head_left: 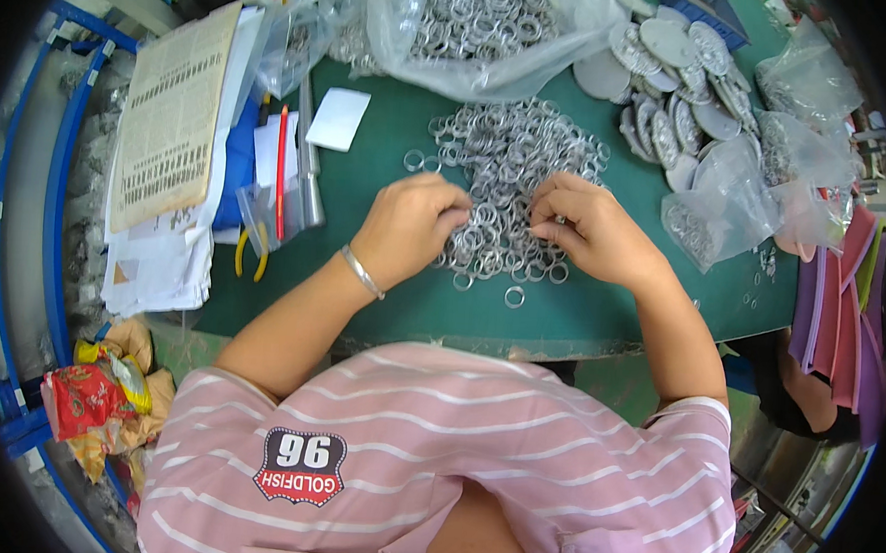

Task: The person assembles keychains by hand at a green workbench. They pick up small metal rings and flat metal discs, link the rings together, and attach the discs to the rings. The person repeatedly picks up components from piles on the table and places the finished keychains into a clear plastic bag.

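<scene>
A heap of small silver metal rings (519, 155) is spread on the green tabletop in front of me. My left hand (411, 223) is at the heap's left edge, its fingers curled and thumb pressed in against the rings. On the opposite side, my right hand (594, 229) is closed in a pinch, thumb and fingertips among the rings. What either set of fingertips holds is too small to make out. One loose ring (514, 297) lies apart, nearer the table's front edge. Behind the heap sits a clear plastic bag (395, 49), opened wide and full of more rings.
Round silver medallions (668, 43) are piled at the back right, beside small clear bags (733, 192) of parts. To the left lie papers (176, 112), a red pencil (281, 173), yellow-handled pliers (253, 252) and a white card (338, 119). Blue shelving (59, 186) stands further left.
</scene>
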`<control>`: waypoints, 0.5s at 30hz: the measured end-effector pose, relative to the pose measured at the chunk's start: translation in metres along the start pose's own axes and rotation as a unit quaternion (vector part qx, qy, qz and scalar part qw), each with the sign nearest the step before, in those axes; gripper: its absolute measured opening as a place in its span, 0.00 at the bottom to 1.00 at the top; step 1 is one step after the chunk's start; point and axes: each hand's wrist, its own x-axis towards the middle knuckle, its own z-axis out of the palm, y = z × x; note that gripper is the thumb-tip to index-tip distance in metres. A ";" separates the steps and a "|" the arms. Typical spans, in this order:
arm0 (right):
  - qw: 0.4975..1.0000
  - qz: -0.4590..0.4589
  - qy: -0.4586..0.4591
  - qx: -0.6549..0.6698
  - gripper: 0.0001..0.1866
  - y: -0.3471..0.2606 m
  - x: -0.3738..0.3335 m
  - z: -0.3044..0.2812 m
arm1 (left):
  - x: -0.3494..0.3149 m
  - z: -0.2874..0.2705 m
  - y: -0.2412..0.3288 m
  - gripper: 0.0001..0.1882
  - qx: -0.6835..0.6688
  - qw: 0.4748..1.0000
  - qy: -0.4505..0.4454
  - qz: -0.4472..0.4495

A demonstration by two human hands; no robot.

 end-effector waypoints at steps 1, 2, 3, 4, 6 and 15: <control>1.000 0.009 -0.006 0.025 0.05 0.002 0.001 -0.010 | 0.000 0.000 -0.001 0.04 -0.007 1.000 0.007 0.021; 0.999 0.041 -0.001 0.013 0.04 0.004 0.000 -0.016 | 0.002 -0.001 0.000 0.04 -0.011 0.999 0.003 0.032; 0.988 0.127 0.015 0.084 0.04 0.000 0.001 -0.025 | 0.003 -0.002 0.002 0.04 -0.015 0.999 -0.001 0.042; 0.966 0.206 0.034 0.156 0.04 -0.003 0.004 -0.034 | 0.004 -0.003 0.005 0.04 -0.029 0.998 0.008 0.048; 0.929 0.263 0.089 0.244 0.04 0.003 0.013 -0.056 | 0.004 -0.009 0.016 0.05 -0.059 0.998 0.012 0.014; 0.832 0.151 0.400 0.354 0.14 0.073 0.121 -0.174 | -0.001 -0.004 0.014 0.06 -0.338 0.921 -0.026 -0.191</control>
